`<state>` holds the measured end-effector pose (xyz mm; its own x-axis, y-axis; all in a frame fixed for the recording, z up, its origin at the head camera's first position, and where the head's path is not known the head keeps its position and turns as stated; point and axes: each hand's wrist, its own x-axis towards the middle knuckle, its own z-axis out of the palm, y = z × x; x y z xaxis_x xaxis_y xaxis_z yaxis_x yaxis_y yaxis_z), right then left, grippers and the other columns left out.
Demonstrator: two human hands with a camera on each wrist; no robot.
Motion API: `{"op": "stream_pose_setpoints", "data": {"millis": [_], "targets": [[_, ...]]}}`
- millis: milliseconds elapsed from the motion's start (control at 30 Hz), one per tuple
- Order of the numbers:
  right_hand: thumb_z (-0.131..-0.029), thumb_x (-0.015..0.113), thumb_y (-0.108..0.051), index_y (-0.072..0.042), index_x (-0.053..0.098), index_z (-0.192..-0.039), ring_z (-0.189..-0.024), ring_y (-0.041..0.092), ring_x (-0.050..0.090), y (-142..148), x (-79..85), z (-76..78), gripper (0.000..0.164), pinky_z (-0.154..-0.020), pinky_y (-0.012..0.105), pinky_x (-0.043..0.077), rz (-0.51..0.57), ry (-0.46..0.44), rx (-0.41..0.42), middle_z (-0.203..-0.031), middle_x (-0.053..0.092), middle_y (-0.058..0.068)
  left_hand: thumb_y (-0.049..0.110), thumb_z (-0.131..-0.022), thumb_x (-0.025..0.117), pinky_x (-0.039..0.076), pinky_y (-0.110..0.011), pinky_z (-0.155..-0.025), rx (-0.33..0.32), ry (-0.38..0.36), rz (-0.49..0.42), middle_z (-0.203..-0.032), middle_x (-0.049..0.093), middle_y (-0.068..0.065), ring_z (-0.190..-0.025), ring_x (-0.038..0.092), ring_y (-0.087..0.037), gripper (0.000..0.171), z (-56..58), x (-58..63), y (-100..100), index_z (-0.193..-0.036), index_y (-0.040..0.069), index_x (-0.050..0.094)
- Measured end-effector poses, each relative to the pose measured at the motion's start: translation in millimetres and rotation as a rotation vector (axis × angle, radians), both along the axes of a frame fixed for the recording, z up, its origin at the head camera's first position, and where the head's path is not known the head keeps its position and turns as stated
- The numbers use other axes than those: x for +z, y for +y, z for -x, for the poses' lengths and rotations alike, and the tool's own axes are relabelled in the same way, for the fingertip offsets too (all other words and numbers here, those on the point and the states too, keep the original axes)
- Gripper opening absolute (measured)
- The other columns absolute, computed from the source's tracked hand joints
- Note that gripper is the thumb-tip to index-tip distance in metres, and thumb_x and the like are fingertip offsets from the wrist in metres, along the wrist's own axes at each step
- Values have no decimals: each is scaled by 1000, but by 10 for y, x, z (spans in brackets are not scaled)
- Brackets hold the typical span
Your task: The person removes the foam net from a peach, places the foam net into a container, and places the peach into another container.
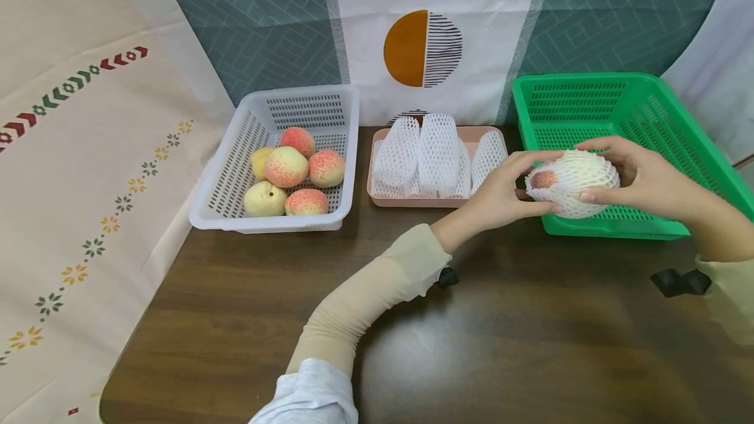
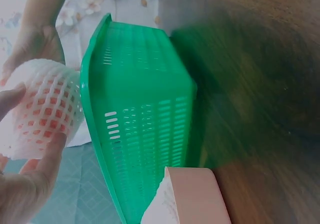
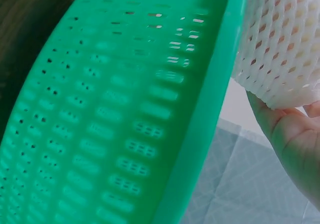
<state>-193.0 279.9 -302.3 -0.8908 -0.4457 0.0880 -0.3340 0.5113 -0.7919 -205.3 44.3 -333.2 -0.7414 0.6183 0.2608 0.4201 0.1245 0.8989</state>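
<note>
Both hands hold a peach in a white foam net sleeve over the near left rim of the green basket. My left hand grips its left end, fingers above and thumb below, where reddish peach skin shows at the net's opening. My right hand holds the other end, with fingertips on top and the thumb on the near side. In the left wrist view, red skin shows through the stretched mesh of the sleeve. The right wrist view shows the netting beside the basket's rim.
Several bare peaches lie in a white basket at the left. Between the baskets, a pink tray holds several empty foam net sleeves. All stand along the back of the dark wooden table, before a patterned cloth.
</note>
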Motion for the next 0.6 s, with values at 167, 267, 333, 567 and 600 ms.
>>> {"op": "stream_pose_setpoints", "data": {"millis": [167,267,333,567,600], "targets": [[-79,63,17,-20,42,-137,-80,7,61,-34,8,-17,71,-58,22,55,30,14,43,-104,59,-10,2,-79,74,54,-17,-78,-15,-62,-65,-135,42,-7,-109,45,-6,71,6,-21,-65,-141,10,41],[-77,62,21,-16,39,-140,-86,5,62,-65,20,-40,76,-62,20,56,99,5,107,-110,59,-10,0,-79,74,54,-18,-79,-16,-108,-100,-137,42,-5,-108,45,-6,71,-14,-38,-134,-141,11,41],[-74,61,25,-11,36,-142,-91,5,63,-102,23,-61,81,-67,19,56,171,3,178,-115,59,-8,-2,-78,73,55,-21,-78,-20,-124,-135,-137,42,-6,-106,45,-8,71,-43,-51,-193,-140,10,41],[-66,66,29,0,29,-144,-106,6,58,-299,25,-128,92,-81,15,52,325,13,348,-127,54,-2,-8,-75,73,57,-28,-78,-24,-143,-245,-136,43,-13,-98,46,-6,72,-139,-68,-431,-139,4,42],[-65,66,29,1,29,-144,-107,7,58,-329,19,-135,92,-82,14,51,336,15,358,-128,54,-1,-9,-75,73,57,-28,-79,-23,-149,-255,-136,43,-13,-98,47,-5,72,-152,-71,-463,-139,4,42]]}}
